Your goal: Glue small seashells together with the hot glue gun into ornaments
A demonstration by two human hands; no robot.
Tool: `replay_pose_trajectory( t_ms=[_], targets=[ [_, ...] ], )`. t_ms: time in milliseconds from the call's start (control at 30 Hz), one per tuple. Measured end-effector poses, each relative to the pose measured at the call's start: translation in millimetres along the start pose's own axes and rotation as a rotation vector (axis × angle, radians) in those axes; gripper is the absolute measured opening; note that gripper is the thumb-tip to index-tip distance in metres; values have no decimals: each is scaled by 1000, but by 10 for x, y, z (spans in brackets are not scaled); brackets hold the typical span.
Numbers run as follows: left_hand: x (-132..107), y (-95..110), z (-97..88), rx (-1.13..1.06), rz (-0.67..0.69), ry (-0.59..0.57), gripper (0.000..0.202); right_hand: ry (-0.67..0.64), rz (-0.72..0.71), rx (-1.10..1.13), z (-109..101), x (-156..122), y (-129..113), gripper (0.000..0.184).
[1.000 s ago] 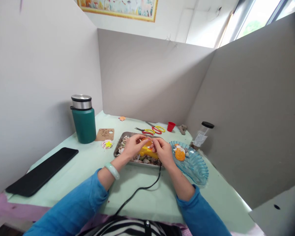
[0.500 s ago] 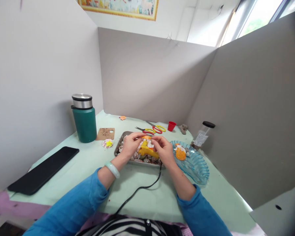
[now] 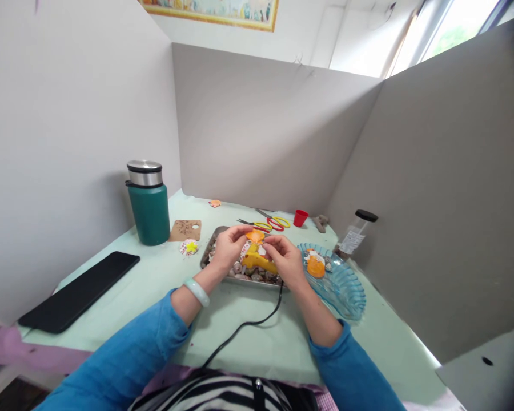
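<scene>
As left fingers (image 3: pixel 240 229) and right fingers (image 3: pixel 274 240) narrowly pinch its edges, bright orange piece (image 3: pixel 255 235); roughly fan-shaped

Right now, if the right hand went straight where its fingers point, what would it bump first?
Probably the orange piece by the left hand; the right hand may already touch it, as depth is unclear.
</scene>
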State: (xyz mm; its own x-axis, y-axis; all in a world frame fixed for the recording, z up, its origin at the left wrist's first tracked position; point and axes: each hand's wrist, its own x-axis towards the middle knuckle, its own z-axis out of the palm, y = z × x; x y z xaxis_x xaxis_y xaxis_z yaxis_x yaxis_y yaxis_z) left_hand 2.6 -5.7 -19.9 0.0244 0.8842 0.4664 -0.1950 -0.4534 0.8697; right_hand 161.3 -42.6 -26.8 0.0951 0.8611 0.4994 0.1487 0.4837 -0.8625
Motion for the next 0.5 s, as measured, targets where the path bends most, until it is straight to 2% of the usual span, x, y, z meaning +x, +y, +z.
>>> replay_pose_trajectory(
  t_ms=[133, 200, 267, 333, 367, 433, 500],
  targets=[
    [-19, 83, 27, -82, -183, -2, 22, 80, -59, -89, -15, -7, -87, 18],
    [-15, 96, 34, -125, -251, 34, 21, 105, -62, -72, 13, -99, -245, 17],
    [-5, 90, 34, -107, -280, 89, 18, 79, -65, -40, 74, -309, -504, 14],
    [6, 74, 28, -97, -347, 74, 17, -36, -87, -60, 147, -629, -824, 11],
    [11, 66, 24, -89, -357, 65, 18, -139, -135, -76, 178, -810, -978, 14],
    [17, 54, 22, -63, -347, 57, 20, -375, -267, -89, 221, -1155, -1216, 20],
    [20, 50, 25, -45, -339, 32, 21, -582, -455, -85, 237, -1408, -1311, 25]
  ],
)
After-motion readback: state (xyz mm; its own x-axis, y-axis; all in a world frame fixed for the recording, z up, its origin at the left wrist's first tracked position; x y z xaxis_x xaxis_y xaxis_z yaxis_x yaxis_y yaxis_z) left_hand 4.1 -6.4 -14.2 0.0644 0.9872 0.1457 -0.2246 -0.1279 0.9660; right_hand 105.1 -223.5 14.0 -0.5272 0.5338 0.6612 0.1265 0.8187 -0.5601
